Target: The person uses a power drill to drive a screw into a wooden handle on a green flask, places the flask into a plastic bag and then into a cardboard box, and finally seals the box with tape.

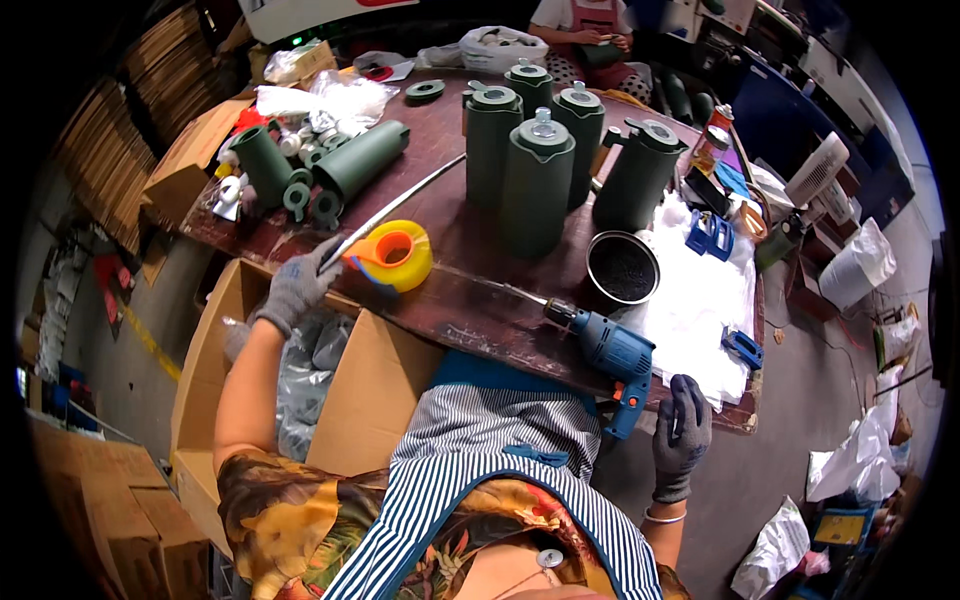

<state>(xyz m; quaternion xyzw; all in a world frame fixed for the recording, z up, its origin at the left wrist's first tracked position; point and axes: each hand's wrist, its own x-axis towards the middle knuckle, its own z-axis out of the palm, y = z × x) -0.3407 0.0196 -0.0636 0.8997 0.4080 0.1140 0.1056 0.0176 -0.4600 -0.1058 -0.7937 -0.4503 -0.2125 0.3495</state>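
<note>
Left grey-gloved hand [300, 285]: grip closed round slim grey rod [400, 204], slanting over reddish-brown bench [460, 300]; swinging it could topple tall dark-green jugs [538, 190]. Blue power drill [615, 348] overhangs edge handle-first; a nudge from right grey-gloved hand [683, 438], grip loosely open, empty, could drop it. Brown cardboard box [368, 385]: clear plastic bags [300, 410]. Round steel bowl [624, 242]: black bits [626, 272].

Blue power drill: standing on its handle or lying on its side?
Lying on its side: the drill lies flat on the table, its handle stretched out at the near edge.
</note>
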